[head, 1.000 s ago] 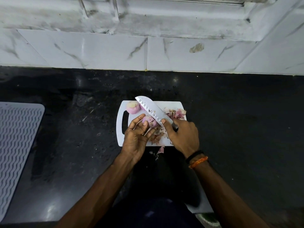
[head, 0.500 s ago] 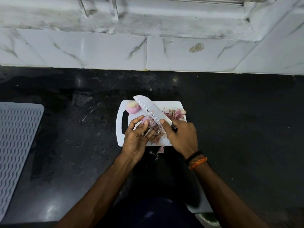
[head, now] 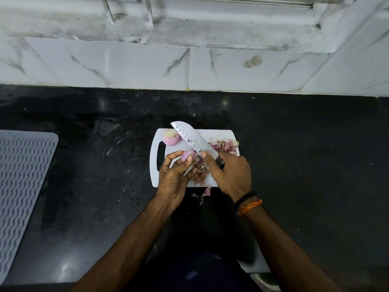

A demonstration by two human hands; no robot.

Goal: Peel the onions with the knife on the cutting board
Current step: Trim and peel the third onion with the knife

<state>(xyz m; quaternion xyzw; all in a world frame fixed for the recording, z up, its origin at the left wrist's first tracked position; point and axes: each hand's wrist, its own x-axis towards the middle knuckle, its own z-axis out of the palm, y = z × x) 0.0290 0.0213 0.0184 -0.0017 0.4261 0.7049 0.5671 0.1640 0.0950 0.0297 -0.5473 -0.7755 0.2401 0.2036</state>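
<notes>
a few skin flakes (head: pixel 205 191) were seen on the dark counter (head: pixel 305 154) just off the near edge of the board (head: pixel 219 133). above the board's near half, the left hand (head: pixel 174 178) was curled round a small onion (head: pixel 188 155), which was pinched between thumb and fingertips and raised further out of the palm than half a second before, so more of its pink, already bared side was shown. the right hand (head: pixel 230 172) was wrapped round the handle of the knife (head: pixel 194 140), with the thumb pressed near the heel of the blade against the onion's right side. a strip of dry skin was caught between thumb and blade there. the blade had been swung slightly, its tip carried out past the board's far edge. it was judged that another strip was being pulled loose and that this onion was close to done. loose peels (head: pixel 202 175) were heaped under the hands. farther on, a second onion (head: pixel 171 137), peeled by the look of it, was left at the board's far left corner, partly crossed by the blade, and a pile of skins (head: pixel 226 144) was gathered at the far right. a ribbed mat (head: pixel 23 175) was lying well to the left.
</notes>
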